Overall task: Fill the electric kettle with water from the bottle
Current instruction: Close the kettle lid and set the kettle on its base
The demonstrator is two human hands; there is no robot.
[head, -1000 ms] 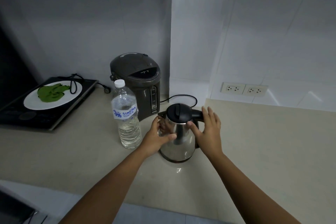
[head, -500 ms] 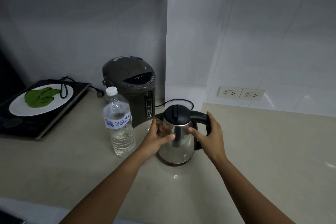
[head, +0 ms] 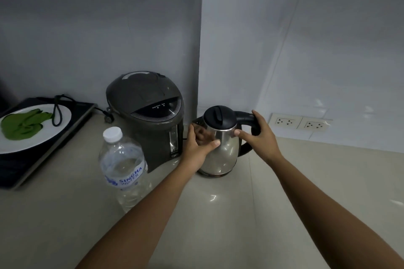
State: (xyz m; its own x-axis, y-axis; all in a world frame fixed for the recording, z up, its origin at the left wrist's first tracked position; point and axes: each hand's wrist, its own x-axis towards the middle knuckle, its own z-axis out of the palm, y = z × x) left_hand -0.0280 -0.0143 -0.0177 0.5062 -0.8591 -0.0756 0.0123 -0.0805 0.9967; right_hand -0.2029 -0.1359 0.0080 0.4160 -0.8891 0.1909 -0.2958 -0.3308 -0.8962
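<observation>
A steel electric kettle (head: pixel 225 157) with a black lid, which is down, stands upright on the beige counter (head: pixel 306 192). My left hand (head: pixel 197 145) wraps the kettle's left side, thumb across its front. My right hand (head: pixel 259 135) holds the black handle on the right, thumb on the steel body just below the lid rim. A clear water bottle (head: pixel 123 166) with a white cap and a blue label stands to the left of the kettle, capped and part full, and neither hand touches it.
A dark grey hot-water dispenser (head: pixel 145 113) stands behind the bottle, close to the kettle's left. An induction hob (head: pixel 41 159) at far left carries a white plate (head: pixel 43 137) with green leaves and a coiled cord. Two wall sockets (head: pixel 299 122) sit behind the kettle on the right.
My right hand has gone from hovering with spread fingers to closing round the kettle handle. My view has moved closer and to the right. The kettle and bottle stand where they were.
</observation>
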